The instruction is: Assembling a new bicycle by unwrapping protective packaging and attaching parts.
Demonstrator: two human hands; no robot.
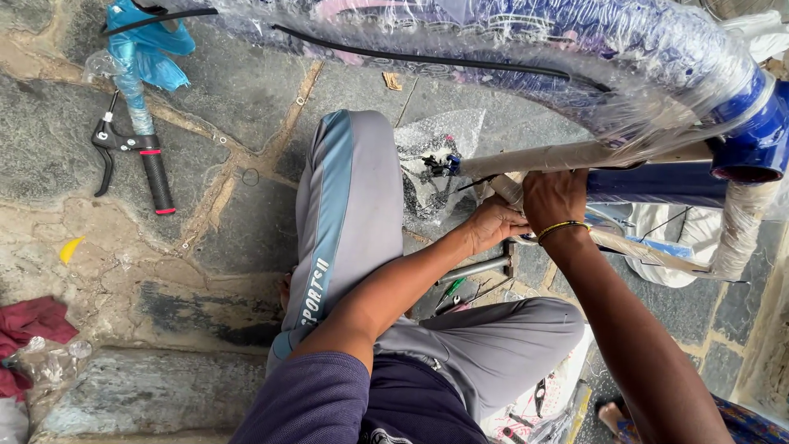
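Near the centre right of the frame both hands meet on a paper-wrapped tube of a blue bicycle frame (pixel 657 182). The left hand (pixel 491 226) curls narrowly around the wrapped stay (pixel 514 191) where two tubes meet, fingers closed on the paper. The right hand (pixel 555 197), with a yellow bangle (pixel 564 227) on the wrist, grips the same junction just beside it, knuckles up; the two hands touch or nearly touch. The frame's upper tubes arch across the top of the frame under crinkled clear plastic film (pixel 657 74), glossy and bunched, with a thin black cable (pixel 427 59) running along it. A brown-paper-wrapped tube (pixel 567 156) runs left from the blue junction to a small dropout with dark fittings (pixel 440 166), which lies over a clear plastic bag (pixel 440 156) on the ground; what that bag contains cannot be told. In the upper left a handlebar (pixel 136 107) wrapped in blue and clear plastic lies on the rough stone paving (pixel 222 247), with a black brake lever (pixel 105 152) and a black rubber grip (pixel 156 181) tipped red. A hammer (pixel 481 267) and a green-handled screwdriver (pixel 450 289) lie between the grey-trousered knees (pixel 345 214). At lower left a red cloth (pixel 29 329) sits beside crumpled clear plastic (pixel 49 358), and a yellow scrap (pixel 71 248) lies apart. The paving at left centre offers the widest open ground; the right side is crowded by tubes and wrapping.
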